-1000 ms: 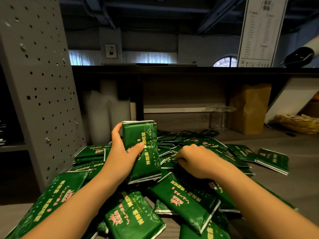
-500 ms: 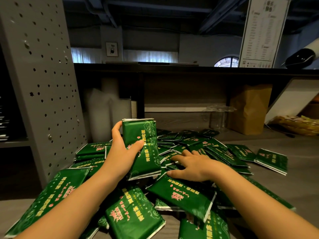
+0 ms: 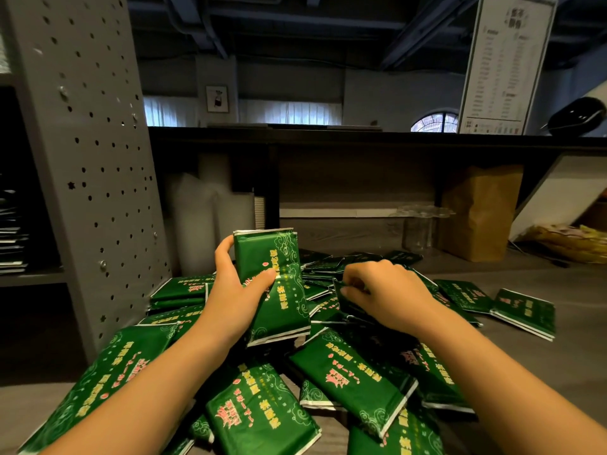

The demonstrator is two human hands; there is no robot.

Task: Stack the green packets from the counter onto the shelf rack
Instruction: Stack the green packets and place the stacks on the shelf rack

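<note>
A heap of green packets [image 3: 348,369] with red and gold print covers the grey counter [image 3: 558,356] in front of me. My left hand [image 3: 235,293] grips a small upright bundle of green packets [image 3: 274,284] above the heap, thumb across the front. Just to its right, my right hand [image 3: 384,297] has its fingers curled round the edge of another green packet [image 3: 348,302] that lies on the pile and is tilted up. The grey perforated shelf rack [image 3: 88,165] stands at the left, with dark stacked packets [image 3: 13,238] on one of its shelves.
Against the back wall stand a brown paper bag [image 3: 479,211], clear plastic cups [image 3: 417,231] and white wrapped rolls [image 3: 203,218]. Two loose green packets [image 3: 525,311] lie apart at the right. A dark overhead ledge [image 3: 361,136] runs across the back, with a menu sign [image 3: 505,64] above.
My right hand went from pressing flat on the pile to curling round a packet's edge and lifting it a little. My left hand kept its bundle upright, nearly still.
</note>
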